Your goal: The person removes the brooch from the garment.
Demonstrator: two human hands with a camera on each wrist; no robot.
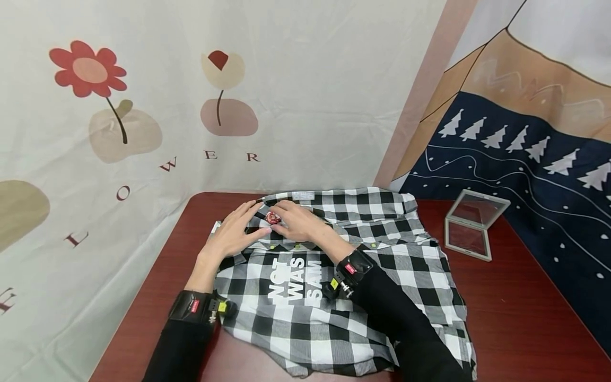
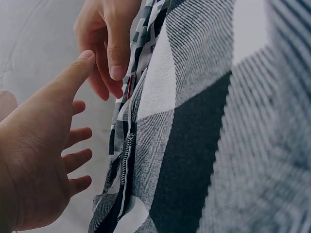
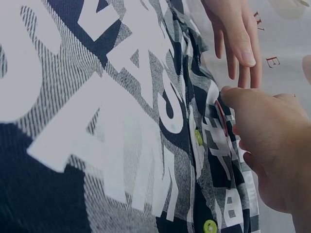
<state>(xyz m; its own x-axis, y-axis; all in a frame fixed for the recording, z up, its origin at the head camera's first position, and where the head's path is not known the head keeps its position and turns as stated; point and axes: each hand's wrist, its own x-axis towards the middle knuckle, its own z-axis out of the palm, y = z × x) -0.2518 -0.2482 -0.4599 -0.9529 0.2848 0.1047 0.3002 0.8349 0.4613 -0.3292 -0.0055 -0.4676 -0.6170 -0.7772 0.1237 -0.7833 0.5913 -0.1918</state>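
A black-and-white checked shirt (image 1: 406, 286) lies spread on the table, with white lettering (image 1: 296, 281) and yellow-green buttons (image 3: 209, 226). My left hand (image 1: 232, 233) hovers over the collar end, fingers extended and thumb apart. Opposite it, my right hand (image 1: 300, 220) reaches in with loosely bent fingers. Between the two lies a small round red patterned piece (image 1: 272, 217) on the shirt, partly covered by the right fingers. Neither hand visibly grips anything; in the left wrist view the left hand (image 2: 43, 150) stands apart from the cloth. Whether the right fingertips touch the shirt is unclear.
The reddish-brown table (image 1: 520, 302) carries an opened square mirror case (image 1: 468, 241) at the right. A pale curtain (image 1: 324, 95) with printed flowers hangs behind, and a dark blue cloth (image 1: 515, 175) with white trees hangs at the right.
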